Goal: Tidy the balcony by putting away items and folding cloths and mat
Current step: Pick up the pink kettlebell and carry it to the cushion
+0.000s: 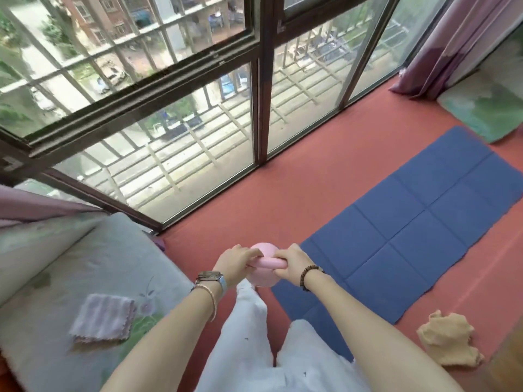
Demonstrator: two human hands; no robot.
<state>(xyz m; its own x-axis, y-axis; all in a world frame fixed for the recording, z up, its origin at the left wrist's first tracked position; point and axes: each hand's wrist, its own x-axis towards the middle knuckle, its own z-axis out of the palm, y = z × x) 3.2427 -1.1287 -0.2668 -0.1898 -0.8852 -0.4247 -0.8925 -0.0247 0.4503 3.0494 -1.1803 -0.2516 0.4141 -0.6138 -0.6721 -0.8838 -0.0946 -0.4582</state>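
The mat lies on the floor right of centre, a kettlebell at its near left corner, a crumpled cloth off its near right corner, a cushion beyond its far end, and a folded cloth on the long cushion along the floor's left edge.

Mostly soft, matt surfaces around you; one is smooth.
Your pink kettlebell looks smooth and faintly glossy; the blue mat is matt, creased foam; the striped cloth is fuzzy; the tan cloth is soft and rumpled.
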